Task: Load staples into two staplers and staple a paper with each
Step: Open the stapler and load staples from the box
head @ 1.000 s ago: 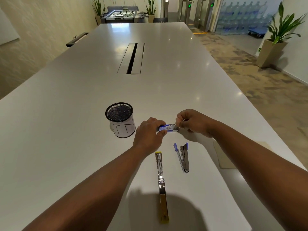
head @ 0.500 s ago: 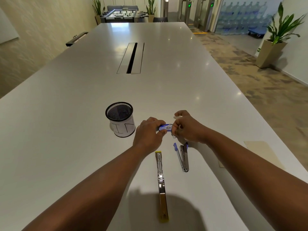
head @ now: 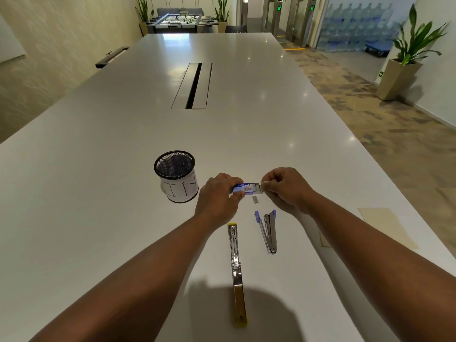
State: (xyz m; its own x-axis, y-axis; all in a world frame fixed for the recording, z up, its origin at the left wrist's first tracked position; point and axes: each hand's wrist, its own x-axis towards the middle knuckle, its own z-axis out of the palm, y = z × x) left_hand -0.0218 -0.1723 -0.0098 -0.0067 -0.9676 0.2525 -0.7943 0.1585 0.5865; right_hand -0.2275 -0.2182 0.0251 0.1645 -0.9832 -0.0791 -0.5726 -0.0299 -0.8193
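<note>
I am holding the small blue staple box [head: 243, 189] above the white bench [head: 98, 169], my left hand [head: 217, 197] wrapping it with curled fingers and the thumb pressing its near side. My right hand [head: 286, 188] is meeting the box's open right end, its fingers [head: 266, 184] pinching together on the inner tray or a flap there; I cannot tell which, as the piece is too small. A short grey strip of staples [head: 255, 199] is lying on the bench just below the box, apart from both hands. Nearer to me, the small blue-tipped stapler [head: 269, 230] is lying swung open in a narrow V, and just to its left the long yellow-ended stapler [head: 236, 272] is lying opened out flat in one line, pointing toward me. A beige sheet of paper [head: 385, 225] is resting by the bench's right edge, partly behind my right forearm. A black mesh pen cup [head: 176, 176] with a white label wrapped around it is standing upright left of my left hand.
</note>
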